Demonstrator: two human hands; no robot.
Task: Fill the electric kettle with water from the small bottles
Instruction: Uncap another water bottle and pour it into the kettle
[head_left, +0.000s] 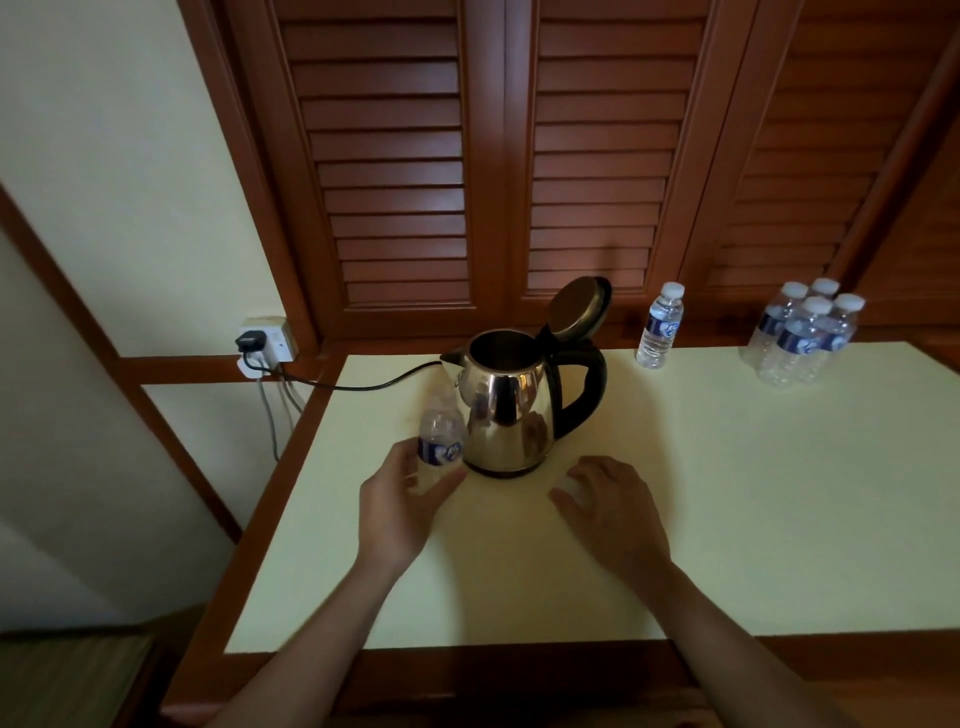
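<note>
One kettle (506, 410), upright at mid-counter (727, 493), lid swung back open, spout pointing left, handle right. One small bottle (440, 441), upright, neck up, just left of the kettle, left hand (400, 499) fingers wrapped round its lower part. Right hand (613, 509) fingers curled on a small white object (571, 486).

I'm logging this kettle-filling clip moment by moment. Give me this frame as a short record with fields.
kettle: on table, lid open
cord: runs from kettle to wall socket
left hand: grips held bottle, just left of kettle
right hand: curled over what seems a small white cap
lone bottle: capped, upright, behind kettle to its right
four bottles: grouped at far right
</note>
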